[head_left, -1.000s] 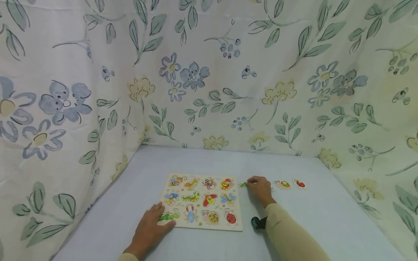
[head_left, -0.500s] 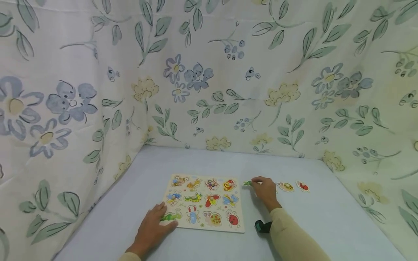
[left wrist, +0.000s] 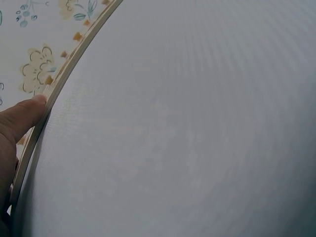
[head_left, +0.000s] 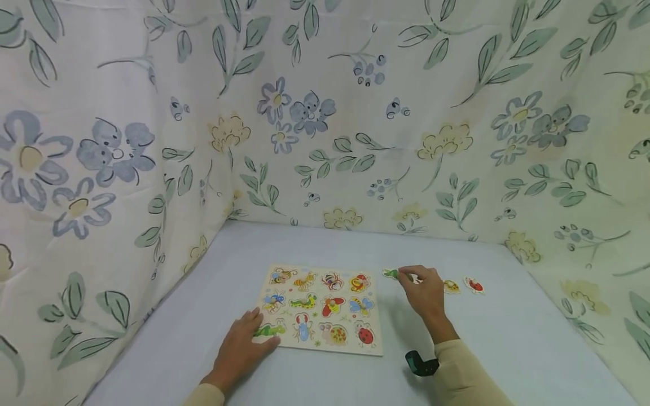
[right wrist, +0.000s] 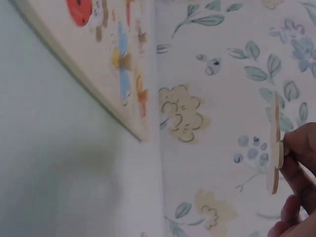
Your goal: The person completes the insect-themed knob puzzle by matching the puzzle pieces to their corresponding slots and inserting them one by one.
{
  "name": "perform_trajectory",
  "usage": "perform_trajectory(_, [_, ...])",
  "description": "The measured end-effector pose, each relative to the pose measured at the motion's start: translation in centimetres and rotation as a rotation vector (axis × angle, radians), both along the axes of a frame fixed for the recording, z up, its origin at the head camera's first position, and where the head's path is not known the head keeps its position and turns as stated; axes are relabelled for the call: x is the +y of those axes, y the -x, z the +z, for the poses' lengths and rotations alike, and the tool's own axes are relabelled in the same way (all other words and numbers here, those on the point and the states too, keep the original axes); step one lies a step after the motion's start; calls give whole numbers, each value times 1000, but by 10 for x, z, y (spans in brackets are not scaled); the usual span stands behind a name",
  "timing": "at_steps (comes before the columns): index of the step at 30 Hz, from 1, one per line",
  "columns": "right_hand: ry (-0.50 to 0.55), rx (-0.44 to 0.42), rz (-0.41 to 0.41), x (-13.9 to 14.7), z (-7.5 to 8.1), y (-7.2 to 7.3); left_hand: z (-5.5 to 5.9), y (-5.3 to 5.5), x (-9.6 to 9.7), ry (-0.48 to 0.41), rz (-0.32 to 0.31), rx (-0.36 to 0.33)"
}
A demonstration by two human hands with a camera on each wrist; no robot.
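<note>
Floral fabric (head_left: 325, 124) borders a pale, perhaps cloth-covered table (head_left: 325, 378).

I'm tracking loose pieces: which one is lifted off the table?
The green piece, pinched in the right hand; the yellow piece and red piece lie flat.

- My right hand (head_left: 425, 290) partly hides the green piece (head_left: 390, 273) and the yellow piece (head_left: 451, 287).
- My left hand (head_left: 244, 341) hides the near left corner of the board (head_left: 350, 346).
- 2 wrist views crop my hands.

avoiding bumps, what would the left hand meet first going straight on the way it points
Already touching the pale wooden puzzle board, the left hand would probably meet the blue insect shape on it first; depth is unclear.
</note>
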State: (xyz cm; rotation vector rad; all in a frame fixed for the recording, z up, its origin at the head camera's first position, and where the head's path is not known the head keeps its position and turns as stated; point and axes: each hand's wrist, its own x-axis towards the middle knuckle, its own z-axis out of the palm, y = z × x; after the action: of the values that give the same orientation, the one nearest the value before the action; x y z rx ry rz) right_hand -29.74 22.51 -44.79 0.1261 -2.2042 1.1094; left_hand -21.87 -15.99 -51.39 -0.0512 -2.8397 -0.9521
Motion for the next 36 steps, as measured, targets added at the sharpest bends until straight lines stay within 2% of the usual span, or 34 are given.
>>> perform_trajectory(9, [-16, 159, 118, -24, 29, -24, -2, 1, -2, -3, 7, -8])
perform_trajectory(16, [-11, 198, 198, -39, 43, -31, -2, 1, -1, -20, 8, 3])
perform_trajectory(23, [-33, 232, 278, -54, 50, -33, -3, 1, -1, -31, 9, -1])
perform_trajectory(29, [-42, 296, 367, -76, 56, -38, -3, 0, -1, -27, 16, -13])
perform_trajectory(36, [-39, 352, 455, -111, 79, -57, -1, 0, 0, -27, 16, -2])
